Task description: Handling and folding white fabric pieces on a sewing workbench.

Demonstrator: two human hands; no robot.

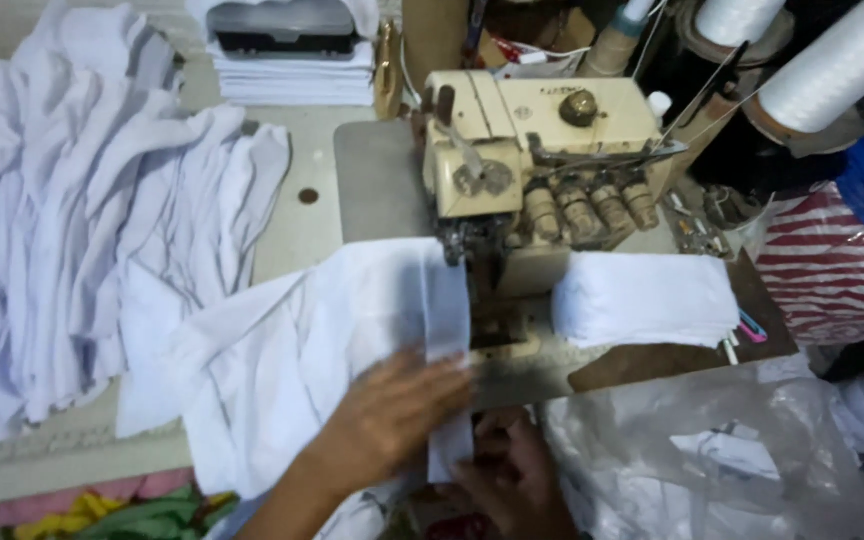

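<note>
Both arms are bare with no sleeves, and the left hand (392, 415) and right hand (517, 475) wear no gloves.

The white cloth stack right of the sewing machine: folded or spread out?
Folded. The white cloth stack sits as a neat, thick rectangular block with layered edges, beside the sewing machine.

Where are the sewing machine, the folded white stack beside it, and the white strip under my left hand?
sewing machine (542, 150), head view, on its cream body.
folded white stack (642, 298), head view, on its top face.
white strip (447, 300), head view, on its middle, below the needle.
left hand (397, 415), head view, on its back.
</note>
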